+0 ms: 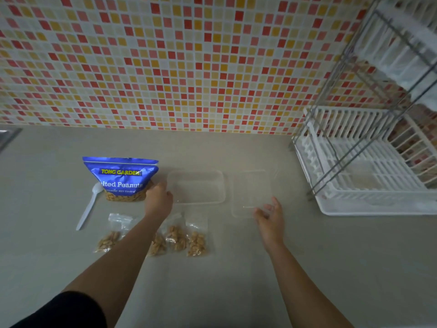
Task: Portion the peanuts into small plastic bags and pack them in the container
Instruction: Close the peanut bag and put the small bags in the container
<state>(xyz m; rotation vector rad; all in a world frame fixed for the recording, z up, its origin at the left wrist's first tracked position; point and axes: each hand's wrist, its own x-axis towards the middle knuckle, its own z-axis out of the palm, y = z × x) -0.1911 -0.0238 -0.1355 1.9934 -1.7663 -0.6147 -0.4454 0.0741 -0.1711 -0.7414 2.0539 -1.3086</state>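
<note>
4 crinkly clear bags (196, 242), transparent rectangular container (196, 188), glossy blue pouch (120, 178)

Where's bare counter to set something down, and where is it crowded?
Free: the wide near strip of counter below the small peanut bags; the band between the tiled wall and the peanut pouch and clear container; the patch between the lid and the dish rack. Crowded: spoon, pouch, left hand, container and bags bunch together.
</note>
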